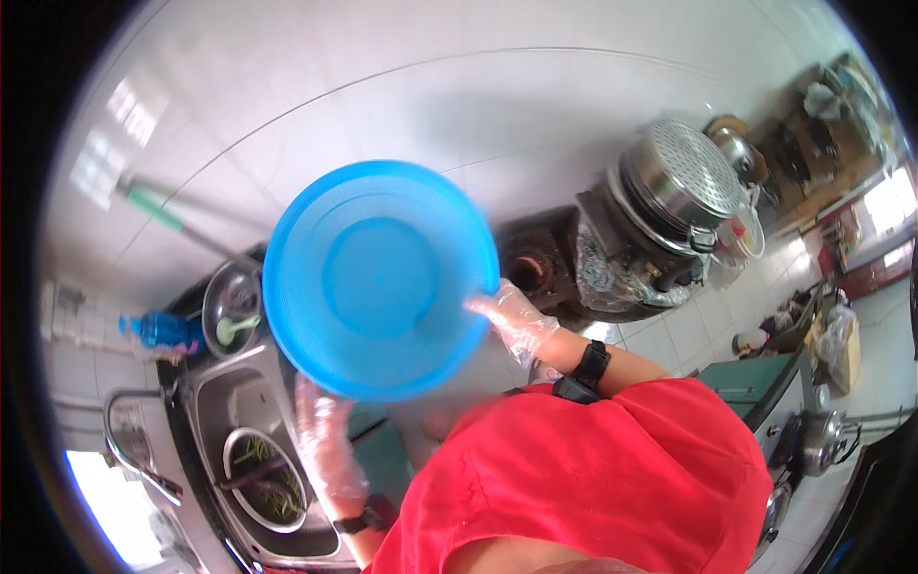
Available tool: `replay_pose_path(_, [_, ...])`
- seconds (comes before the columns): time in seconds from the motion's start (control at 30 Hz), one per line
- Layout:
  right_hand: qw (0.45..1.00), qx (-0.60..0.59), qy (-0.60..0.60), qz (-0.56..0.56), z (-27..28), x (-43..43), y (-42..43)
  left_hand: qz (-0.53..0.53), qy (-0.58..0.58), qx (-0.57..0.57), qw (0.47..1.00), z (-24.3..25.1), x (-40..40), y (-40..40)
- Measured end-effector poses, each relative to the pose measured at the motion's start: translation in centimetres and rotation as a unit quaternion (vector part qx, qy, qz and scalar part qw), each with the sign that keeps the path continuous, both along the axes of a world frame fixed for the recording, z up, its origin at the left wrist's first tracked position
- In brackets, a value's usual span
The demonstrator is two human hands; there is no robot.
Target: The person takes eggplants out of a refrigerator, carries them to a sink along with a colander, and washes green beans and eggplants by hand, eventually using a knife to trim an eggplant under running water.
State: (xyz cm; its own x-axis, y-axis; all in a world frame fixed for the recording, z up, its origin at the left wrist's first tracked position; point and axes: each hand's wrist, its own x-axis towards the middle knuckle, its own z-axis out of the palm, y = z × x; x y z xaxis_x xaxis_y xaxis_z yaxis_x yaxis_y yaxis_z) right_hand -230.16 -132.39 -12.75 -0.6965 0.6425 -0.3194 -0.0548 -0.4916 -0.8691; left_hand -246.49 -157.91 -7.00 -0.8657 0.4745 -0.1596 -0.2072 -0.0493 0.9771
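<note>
A round blue plastic colander (380,280) is held up in front of me, its mesh interior facing me and holding nothing I can see. My right hand (518,319), in a clear plastic glove, grips its right rim with the thumb over the inside. At the lower left rim is my left hand (326,445), also gloved. Its fingers reach up to the colander's edge, but blur hides whether they grip it. Left of that hand, a steel sink (237,394) contains a white-rimmed basin (237,438) with green vegetable pieces and a long dark vegetable (251,475) in water.
A curved faucet (129,459) reaches over the sink. Behind it stand a metal bowl (221,305) with a pale green ladle (233,328) and a blue bottle (161,330). A steel steamer pot (681,176) stands at right, near a kettle (821,441) on the far counter.
</note>
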Motion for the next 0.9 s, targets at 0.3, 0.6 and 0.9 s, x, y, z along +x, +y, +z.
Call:
replay_pose_path(0.3, [0.986,0.032,0.085,-0.138,1.0,25.0,14.4,-0.298,0.391,-0.159,0.856,-5.5,14.3,20.6])
replay_pose_path(0.6, [0.863,-0.016,-0.104,-0.494,-6.2,40.5,24.7,-0.224,-0.333,0.095,0.911,-8.0,19.5,32.6])
replay_pose_path(0.9, [0.890,0.091,-0.183,-0.408,-4.4,40.0,28.0,-0.368,-0.549,0.181,0.729,-8.8,23.8,44.2])
